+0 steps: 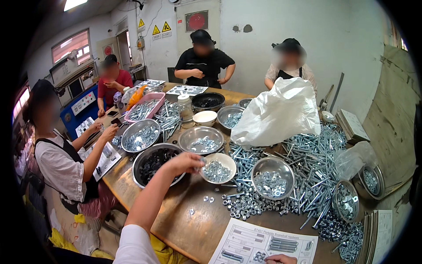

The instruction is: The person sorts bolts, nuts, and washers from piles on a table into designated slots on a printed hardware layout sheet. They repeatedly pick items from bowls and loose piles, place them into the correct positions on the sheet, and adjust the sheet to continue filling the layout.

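My left hand (pixel 187 163) reaches over the table, its fingers pinched together at the left rim of a white bowl (pixel 218 180) of small silvery parts. Something small and shiny shows at the fingertips, too small to name. Below the forearm stands a metal bowl of black parts (pixel 154 165). At the lower edge, my right hand (pixel 281 259) is mostly cut off, its fingers low over a printed hardware sheet (pixel 220 251). Hex nuts (pixel 260 256) show on that sheet beside the fingers. Bolts (pixel 283 244) appear higher up on it; printed or real, I cannot tell.
Loose bolts (pixel 307 176) and nuts (pixel 239 207) are heaped at the right, around a steel bowl of washers (pixel 271 187). A white plastic bag (pixel 281 114) rises behind. More bowls (pixel 201 140) stand mid-table. Co-workers sit or stand around the left and far sides.
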Available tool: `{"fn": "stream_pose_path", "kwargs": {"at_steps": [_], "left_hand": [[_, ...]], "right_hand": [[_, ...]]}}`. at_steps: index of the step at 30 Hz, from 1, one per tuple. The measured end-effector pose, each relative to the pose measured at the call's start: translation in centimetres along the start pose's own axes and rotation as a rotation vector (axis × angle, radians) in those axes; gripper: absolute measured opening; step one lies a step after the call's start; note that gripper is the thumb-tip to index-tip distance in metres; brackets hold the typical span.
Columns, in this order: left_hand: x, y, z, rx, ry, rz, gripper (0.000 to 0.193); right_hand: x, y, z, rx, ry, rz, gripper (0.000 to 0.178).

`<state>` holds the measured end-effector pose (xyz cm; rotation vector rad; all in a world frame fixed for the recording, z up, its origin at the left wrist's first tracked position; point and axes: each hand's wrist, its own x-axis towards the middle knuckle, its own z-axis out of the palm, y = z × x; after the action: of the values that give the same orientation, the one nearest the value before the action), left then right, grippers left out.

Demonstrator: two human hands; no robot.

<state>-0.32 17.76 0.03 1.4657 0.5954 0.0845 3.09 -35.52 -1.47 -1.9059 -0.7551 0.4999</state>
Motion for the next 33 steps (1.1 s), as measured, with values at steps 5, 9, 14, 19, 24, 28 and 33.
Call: {"fn": "stream_pose_path", "kwargs": {"at_steps": [5,9,14,19,24,28,33], "left_hand": [[-5.5,-8.1,3.2,0.503,0.129,-0.001,0.021],[-8.1,-10.3,7.6,1.031,0.402,0.269,0.022],[-9.2,-13.1,11.0,1.048,0.512,0.464,0.016],[-11.1,-14.4,10.1,0.925,0.555,0.497,0.027],[-13.6,-14.3,10.4,0.742,0.570,0.550,0.042],[-17.1,-14.9,9.0,0.713,0.722,0.497,0.028],[-18.3,-16.3,9.9,0.713,0.759,0.467,0.021]], "right_hand": [[1.2,-2.1,1.0,-0.073,-0.111,-0.168,0.010],[3.6,-4.0,3.1,-0.106,-0.216,-0.240,0.010],[8.2,-3.8,6.8,-0.114,-0.280,-0.508,0.010],[12.4,-1.7,12.4,-0.282,-0.309,-0.517,0.017],[15.2,-0.5,13.5,-0.296,-0.270,-0.491,0.019],[16.0,-0.6,14.1,-0.363,-0.279,-0.470,0.019],[17.4,-0.8,16.2,-0.413,-0.272,-0.532,0.018]]}}
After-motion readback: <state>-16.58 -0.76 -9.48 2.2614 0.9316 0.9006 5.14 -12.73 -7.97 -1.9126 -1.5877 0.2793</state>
